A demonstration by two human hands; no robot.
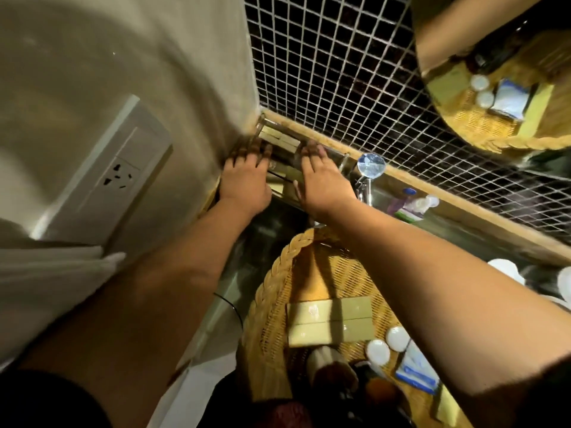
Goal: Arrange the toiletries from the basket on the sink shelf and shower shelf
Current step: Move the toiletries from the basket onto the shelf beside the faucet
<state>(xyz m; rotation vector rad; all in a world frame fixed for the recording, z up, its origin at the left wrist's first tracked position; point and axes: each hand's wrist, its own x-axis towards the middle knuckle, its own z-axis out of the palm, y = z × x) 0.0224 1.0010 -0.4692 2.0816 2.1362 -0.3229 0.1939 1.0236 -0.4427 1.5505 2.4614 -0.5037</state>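
While both hands reach out to the far corner, the boxes yet to be moved lie well behind them, back toward the person's body. The left hand (247,177) and the right hand (321,180) lie flat and palm-down, side by side with a narrow gap between them, fingers spread and pointing away at the corner where wall meets tile. Just past the fingertips of both hands sit pale boxes (279,140) on the sink shelf (343,159), apparently a clear one; their long axis runs across the fingers, from left hand to right. Whether the fingertips press on those boxes or merely hover I cannot tell, since they blur into shadow, but neither hand is closed around anything.

Below the right forearm rests the wicker basket (272,291). It holds two long boxes (330,322) side by side, lengthwise across the reach like the shelved ones, and, further toward the right elbow, two white round caps (387,344) and a blue-and-white packet (415,369).

My judgement: the shelved boxes are being squared up, and the next pick means drawing a hand back toward the body. The right hand is nearer, as its arm already passes over the basket.
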